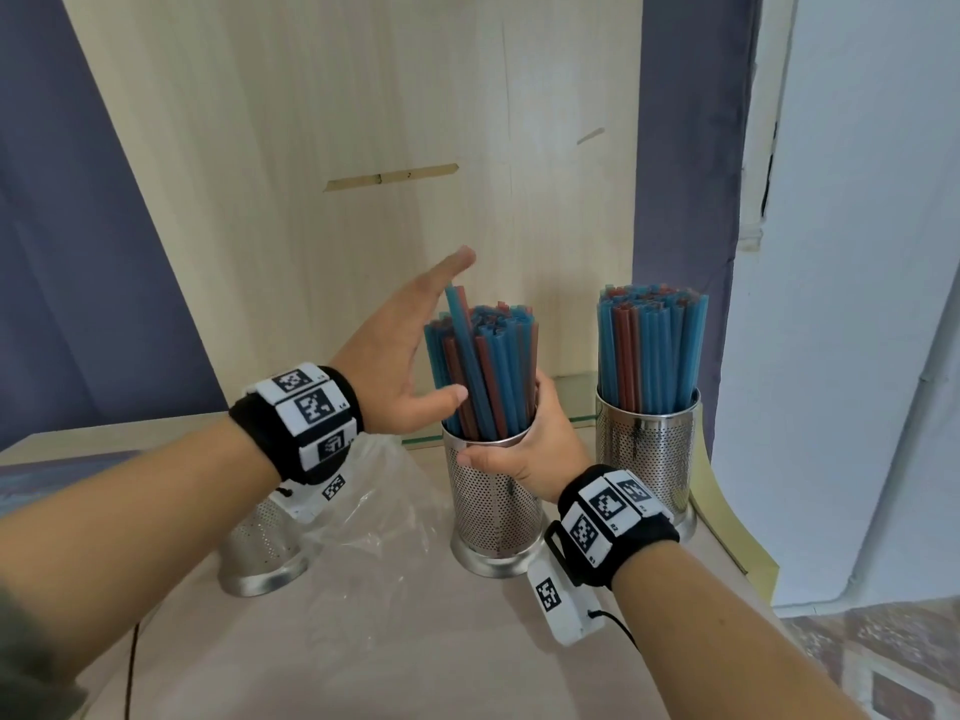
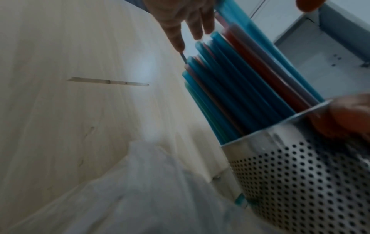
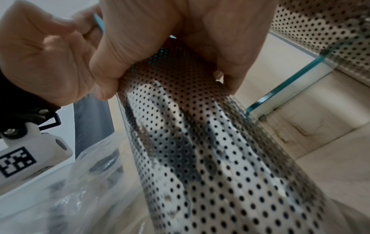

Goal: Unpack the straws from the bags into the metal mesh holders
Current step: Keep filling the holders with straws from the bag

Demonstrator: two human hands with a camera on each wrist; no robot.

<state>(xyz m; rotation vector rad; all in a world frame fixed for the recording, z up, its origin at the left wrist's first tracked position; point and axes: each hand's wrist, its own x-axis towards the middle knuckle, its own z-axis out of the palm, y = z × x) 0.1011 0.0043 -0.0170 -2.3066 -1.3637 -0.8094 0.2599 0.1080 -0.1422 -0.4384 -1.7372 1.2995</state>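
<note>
With the middle mesh holder [image 1: 496, 491] gripped at its rim by the right hand [image 1: 524, 449] and the left hand [image 1: 410, 356] spread flat against the straws [image 1: 480, 376], the one protruding straw [image 1: 460, 324] may be tipped out by a careless push.

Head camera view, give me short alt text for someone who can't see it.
A person's right hand grips the rim of the middle metal mesh holder, packed with blue and red straws, while the open left hand steadies the bundle from the side. A second full holder stands to the right; a third holder and a crumpled clear plastic bag sit left, on a pale wooden surface.
</note>
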